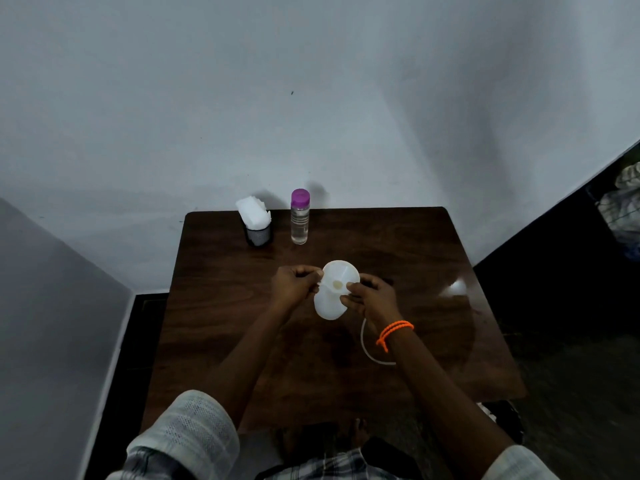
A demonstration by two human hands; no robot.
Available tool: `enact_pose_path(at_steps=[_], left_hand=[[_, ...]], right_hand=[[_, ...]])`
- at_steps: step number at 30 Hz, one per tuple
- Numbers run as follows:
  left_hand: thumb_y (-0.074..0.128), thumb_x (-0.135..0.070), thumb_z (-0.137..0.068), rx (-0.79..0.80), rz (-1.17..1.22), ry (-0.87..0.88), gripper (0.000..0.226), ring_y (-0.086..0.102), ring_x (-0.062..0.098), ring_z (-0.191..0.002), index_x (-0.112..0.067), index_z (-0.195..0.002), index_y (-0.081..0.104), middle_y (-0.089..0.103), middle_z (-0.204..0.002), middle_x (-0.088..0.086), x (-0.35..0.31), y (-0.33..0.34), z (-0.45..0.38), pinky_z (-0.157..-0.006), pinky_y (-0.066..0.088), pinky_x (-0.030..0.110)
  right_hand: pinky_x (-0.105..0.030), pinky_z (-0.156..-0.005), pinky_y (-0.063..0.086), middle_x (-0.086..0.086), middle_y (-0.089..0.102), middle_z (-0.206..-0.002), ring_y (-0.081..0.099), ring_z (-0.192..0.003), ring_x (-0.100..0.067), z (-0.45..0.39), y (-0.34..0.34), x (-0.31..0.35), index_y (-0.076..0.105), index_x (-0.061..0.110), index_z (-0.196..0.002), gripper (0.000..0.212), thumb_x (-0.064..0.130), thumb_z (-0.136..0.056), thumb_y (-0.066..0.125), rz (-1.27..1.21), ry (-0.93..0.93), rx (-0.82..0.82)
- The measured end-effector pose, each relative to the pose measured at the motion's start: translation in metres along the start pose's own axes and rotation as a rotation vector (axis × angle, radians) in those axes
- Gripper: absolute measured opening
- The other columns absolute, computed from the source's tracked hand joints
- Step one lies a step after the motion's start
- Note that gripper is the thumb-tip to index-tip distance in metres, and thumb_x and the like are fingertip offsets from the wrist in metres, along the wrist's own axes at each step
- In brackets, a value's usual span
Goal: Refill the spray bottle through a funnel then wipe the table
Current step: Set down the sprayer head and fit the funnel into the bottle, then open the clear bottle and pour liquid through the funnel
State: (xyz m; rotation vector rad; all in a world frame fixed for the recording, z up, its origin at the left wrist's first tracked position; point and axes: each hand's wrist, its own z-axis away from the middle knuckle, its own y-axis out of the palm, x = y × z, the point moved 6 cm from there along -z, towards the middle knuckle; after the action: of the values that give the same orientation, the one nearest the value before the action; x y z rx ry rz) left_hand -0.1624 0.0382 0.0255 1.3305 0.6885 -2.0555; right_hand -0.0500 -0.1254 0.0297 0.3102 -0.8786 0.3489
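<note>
We saw the dark table point(398, 271), then the white spray bottle point(327, 306), upright between our hands, its neck hidden under the funnel point(341, 277), whose mouth faced up. Left hand point(294, 285) and right hand point(370, 299) fingers pinched the funnel's rim.

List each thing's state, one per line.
Funnel: seated on bottle, gripped by both hands.
Spray bottle: open, upright.
Water bottle: capped, upright, untouched.
Tissues: standing in holder.
Tube: lying on table.
Left hand: pinching funnel.
Right hand: pinching funnel.
</note>
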Motion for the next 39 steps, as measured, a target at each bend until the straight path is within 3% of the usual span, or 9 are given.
enact_pose_path(at_steps=[6, 13, 19, 22, 27, 30, 34, 37, 39], left_hand=[[0.077, -0.013, -0.087, -0.002, -0.030, -0.001, 0.008, 0.069, 0.011, -0.063, -0.011, -0.094, 0.081, 0.078, -0.080, 0.005, 0.009, -0.003, -0.003, -0.055, 0.052, 0.018], [0.079, -0.025, -0.087, -0.037, -0.003, -0.027, 0.010, 0.067, 0.007, -0.061, -0.016, -0.089, 0.082, 0.078, -0.077, 0.003, 0.013, -0.011, -0.011, -0.054, 0.050, 0.020], [0.078, -0.041, -0.086, -0.065, -0.008, -0.031, 0.029, 0.064, 0.013, -0.058, -0.013, -0.078, 0.079, 0.074, -0.070, 0.013, 0.014, -0.018, -0.025, -0.058, 0.053, 0.025], [0.077, -0.039, -0.087, -0.092, 0.003, -0.049, 0.032, 0.065, 0.016, -0.059, -0.007, -0.080, 0.078, 0.074, -0.073, 0.014, 0.011, -0.024, -0.037, -0.060, 0.055, 0.029], [0.077, -0.044, -0.086, -0.133, -0.106, -0.040, 0.029, 0.069, 0.011, -0.063, -0.015, -0.085, 0.079, 0.076, -0.073, 0.003, -0.001, -0.038, -0.065, -0.065, 0.060, 0.030], [0.076, -0.044, -0.086, -0.175, -0.235, 0.036, 0.025, 0.071, 0.010, -0.072, -0.020, -0.094, 0.079, 0.076, -0.078, -0.004, -0.016, -0.046, -0.087, -0.076, 0.061, 0.032], [0.080, -0.038, -0.083, -0.264, -0.272, 0.110, 0.041, 0.063, 0.007, -0.089, -0.013, -0.115, 0.070, 0.071, -0.100, -0.004, -0.041, -0.050, -0.118, -0.072, 0.047, 0.007], [0.084, -0.040, -0.076, -0.303, -0.346, 0.202, 0.061, 0.066, 0.012, -0.096, -0.013, -0.127, 0.063, 0.071, -0.108, -0.001, -0.054, -0.047, -0.140, -0.085, 0.053, 0.026], [0.088, -0.035, -0.073, -0.284, -0.368, 0.252, 0.068, 0.063, 0.011, -0.099, -0.010, -0.130, 0.061, 0.069, -0.112, -0.002, -0.063, -0.041, -0.155, -0.088, 0.048, 0.024]], right_hand=[[-0.038, -0.067, 0.065, -0.025, 0.070, -0.109, 0.075, -0.081, -0.034, -0.006, -0.006, -0.003, 0.065, 0.002, -0.122, 0.036, 0.005, -0.088, 0.076, 0.069, 0.019, -0.027], [-0.035, -0.059, 0.060, -0.019, 0.075, -0.087, 0.073, -0.069, -0.030, -0.021, -0.017, 0.001, 0.072, 0.007, -0.103, 0.033, 0.034, -0.085, 0.082, 0.171, -0.039, -0.126], [-0.030, -0.054, 0.055, -0.011, 0.073, -0.087, 0.071, -0.067, -0.022, -0.036, -0.016, 0.018, 0.073, 0.012, -0.098, 0.029, 0.037, -0.086, 0.080, 0.271, -0.075, -0.143], [-0.040, -0.061, 0.063, -0.012, 0.075, -0.092, 0.075, -0.079, -0.028, -0.048, -0.012, 0.029, 0.073, 0.016, -0.094, 0.026, 0.039, -0.084, 0.081, 0.362, -0.123, -0.171], [-0.048, -0.074, 0.064, -0.002, 0.077, -0.081, 0.076, -0.074, -0.023, -0.076, -0.001, 0.049, 0.075, 0.026, -0.083, 0.030, 0.053, -0.073, 0.082, 0.536, -0.207, -0.225], [-0.049, -0.077, 0.063, -0.002, 0.076, -0.082, 0.075, -0.076, -0.022, -0.099, 0.015, 0.062, 0.075, 0.024, -0.089, 0.027, 0.045, -0.076, 0.083, 0.627, -0.278, -0.198], [-0.037, -0.091, 0.057, -0.007, 0.075, -0.098, 0.071, -0.094, -0.021, -0.129, 0.057, 0.089, 0.076, 0.012, -0.108, 0.035, 0.031, -0.079, 0.085, 0.829, -0.428, -0.092], [-0.023, -0.093, 0.048, -0.009, 0.075, -0.104, 0.069, -0.102, -0.020, -0.143, 0.086, 0.100, 0.073, 0.011, -0.119, 0.042, 0.022, -0.080, 0.084, 0.941, -0.452, 0.026], [-0.023, -0.094, 0.046, -0.010, 0.075, -0.109, 0.068, -0.106, -0.022, -0.154, 0.102, 0.103, 0.072, 0.011, -0.123, 0.046, 0.018, -0.079, 0.084, 1.004, -0.471, 0.084]])
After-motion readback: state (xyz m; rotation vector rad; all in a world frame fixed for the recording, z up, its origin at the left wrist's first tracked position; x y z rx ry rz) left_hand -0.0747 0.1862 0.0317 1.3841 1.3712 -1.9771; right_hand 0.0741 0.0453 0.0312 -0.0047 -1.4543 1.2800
